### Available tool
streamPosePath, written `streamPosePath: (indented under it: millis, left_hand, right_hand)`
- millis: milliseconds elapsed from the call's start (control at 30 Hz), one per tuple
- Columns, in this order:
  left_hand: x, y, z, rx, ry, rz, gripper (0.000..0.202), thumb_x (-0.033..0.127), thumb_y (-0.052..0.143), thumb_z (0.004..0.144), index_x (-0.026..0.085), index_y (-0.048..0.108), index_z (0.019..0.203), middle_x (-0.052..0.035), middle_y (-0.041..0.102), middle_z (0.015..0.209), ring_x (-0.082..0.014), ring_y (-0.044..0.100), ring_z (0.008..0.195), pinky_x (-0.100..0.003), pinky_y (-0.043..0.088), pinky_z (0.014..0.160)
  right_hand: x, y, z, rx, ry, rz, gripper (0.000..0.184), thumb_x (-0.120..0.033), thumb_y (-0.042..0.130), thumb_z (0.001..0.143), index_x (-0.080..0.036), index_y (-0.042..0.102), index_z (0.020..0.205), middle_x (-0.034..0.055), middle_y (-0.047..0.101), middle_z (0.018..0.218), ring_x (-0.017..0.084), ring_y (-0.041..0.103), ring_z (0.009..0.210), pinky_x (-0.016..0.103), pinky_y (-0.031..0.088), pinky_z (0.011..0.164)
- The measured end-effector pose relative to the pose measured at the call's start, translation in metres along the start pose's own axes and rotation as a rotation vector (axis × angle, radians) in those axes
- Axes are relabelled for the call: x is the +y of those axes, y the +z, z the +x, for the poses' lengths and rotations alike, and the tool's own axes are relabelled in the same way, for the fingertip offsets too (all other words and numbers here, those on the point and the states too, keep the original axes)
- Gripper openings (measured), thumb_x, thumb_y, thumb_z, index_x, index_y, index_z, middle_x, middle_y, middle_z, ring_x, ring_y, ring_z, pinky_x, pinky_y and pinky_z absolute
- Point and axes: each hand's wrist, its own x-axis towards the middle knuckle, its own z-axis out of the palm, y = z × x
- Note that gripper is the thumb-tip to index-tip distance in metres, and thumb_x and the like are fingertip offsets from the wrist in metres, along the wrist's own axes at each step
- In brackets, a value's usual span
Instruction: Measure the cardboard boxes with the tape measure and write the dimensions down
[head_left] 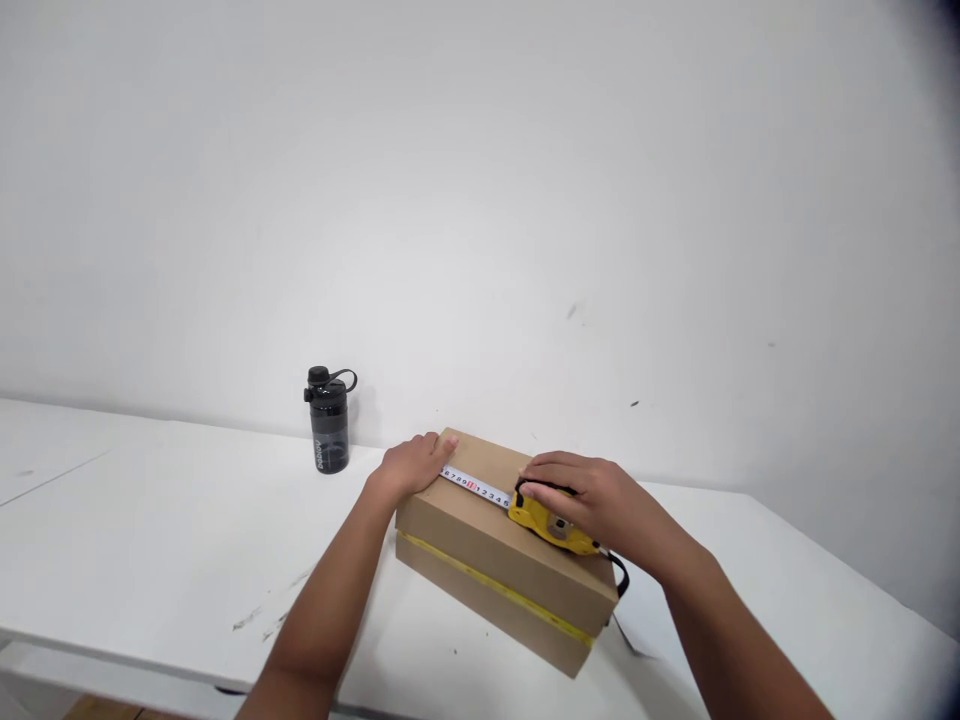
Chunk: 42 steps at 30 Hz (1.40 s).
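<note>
With right hand [596, 497] clamped round tape measure [541, 519], left hand [415, 465] on box [465, 545], closure unclear — likely light, hard-cased; grip sides

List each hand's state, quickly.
Left hand: on the cardboard box, by the tape blade; grip can't be told.
Right hand: closed, holding the yellow tape measure.

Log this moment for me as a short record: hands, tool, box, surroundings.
Left hand: on the box's left end, where the blade meets it; grip on the blade's end unclear
Right hand: holding the yellow tape measure
Blade: partly out, lying across the box top
Box: brown, on the white table, yellow strip along its near side
Bottle: dark, upright, left of the box, near the wall
</note>
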Motion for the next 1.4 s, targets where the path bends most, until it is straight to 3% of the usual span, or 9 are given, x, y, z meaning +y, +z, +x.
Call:
streamPosePath:
  millis: [267,433,567,767,933,1067,1200,1333,1400]
  left_hand:
    - [0.0,0.0,0.005,-0.03,-0.062,0.038,0.078,0.075,0.017,0.105,0.025,0.061,0.146,-0.014,0.07,0.154,-0.039,0.069,0.135,-0.054,0.052,0.109]
    - [-0.004,0.001,0.01,-0.051,-0.07,0.089,0.066,0.059,0.018,0.108,0.026,0.064,0.142,-0.0121,0.068,0.157,-0.0392,0.067,0.138,-0.053,0.052,0.109]
    - [-0.006,0.001,0.009,-0.056,-0.057,0.101,0.064,0.057,0.016,0.108,0.03,0.064,0.141,-0.0098,0.07,0.155,-0.0382,0.068,0.136,-0.051,0.053,0.108]
    - [0.006,0.0,0.003,-0.069,-0.06,0.063,0.064,0.056,0.019,0.108,0.028,0.063,0.145,-0.0117,0.07,0.154,-0.0385,0.069,0.136,-0.052,0.052,0.109]
    - [0.01,0.003,0.004,-0.089,-0.05,0.06,0.064,0.056,0.019,0.108,0.027,0.063,0.144,-0.0118,0.07,0.155,-0.037,0.068,0.136,-0.05,0.052,0.11]
    - [0.011,0.004,0.006,-0.097,-0.046,0.07,0.065,0.056,0.018,0.109,0.026,0.061,0.148,-0.0129,0.068,0.157,-0.0364,0.068,0.138,-0.048,0.052,0.11]
    - [0.017,0.003,0.007,-0.114,-0.045,0.071,0.066,0.055,0.021,0.109,0.021,0.059,0.152,-0.0157,0.064,0.161,-0.0382,0.064,0.142,-0.05,0.05,0.114]
    - [0.021,0.004,0.01,-0.138,-0.029,0.074,0.068,0.053,0.018,0.111,0.019,0.052,0.158,-0.0155,0.057,0.167,-0.0368,0.059,0.146,-0.05,0.045,0.121]
    - [0.021,0.004,0.013,-0.136,-0.028,0.072,0.067,0.056,0.019,0.11,0.021,0.055,0.155,-0.0137,0.062,0.162,-0.0355,0.063,0.141,-0.049,0.048,0.117]
  right_hand:
    - [0.001,-0.001,-0.004,0.055,-0.106,-0.134,0.024,-0.033,0.059,0.108,-0.026,0.082,0.103,0.0002,0.085,0.112,0.016,0.081,0.087,0.028,0.066,0.072]
    - [0.002,-0.002,-0.007,0.085,-0.074,-0.154,0.025,-0.037,0.06,0.108,-0.028,0.083,0.104,-0.0004,0.085,0.113,0.014,0.082,0.088,0.024,0.063,0.068]
    - [-0.001,-0.015,-0.012,0.016,-0.028,-0.149,0.029,-0.039,0.057,0.108,-0.029,0.083,0.102,-0.0012,0.085,0.113,0.014,0.081,0.084,0.024,0.062,0.065]
    - [0.008,-0.033,-0.048,0.055,0.073,-0.13,0.034,-0.047,0.054,0.109,-0.034,0.085,0.101,-0.0011,0.085,0.115,0.019,0.083,0.087,0.027,0.065,0.064]
    - [0.016,-0.042,-0.074,0.08,0.019,-0.185,0.036,-0.052,0.053,0.109,-0.034,0.085,0.106,-0.0014,0.084,0.119,0.02,0.084,0.09,0.028,0.066,0.062]
    - [0.023,-0.061,-0.102,0.113,-0.029,-0.198,0.028,-0.049,0.057,0.108,-0.035,0.081,0.104,-0.0044,0.085,0.113,0.019,0.084,0.088,0.026,0.067,0.061]
    - [0.027,-0.077,-0.133,0.109,-0.001,-0.228,0.022,-0.046,0.061,0.108,-0.034,0.079,0.102,-0.0054,0.085,0.109,0.018,0.084,0.088,0.026,0.07,0.073]
    - [0.022,-0.079,-0.146,0.076,0.012,-0.242,0.014,-0.031,0.067,0.105,-0.032,0.079,0.112,-0.0005,0.084,0.119,0.02,0.084,0.099,0.029,0.07,0.084]
    - [0.017,-0.075,-0.145,0.096,0.058,-0.231,0.012,-0.028,0.07,0.103,-0.031,0.079,0.11,0.0004,0.084,0.119,0.019,0.083,0.099,0.03,0.069,0.083]
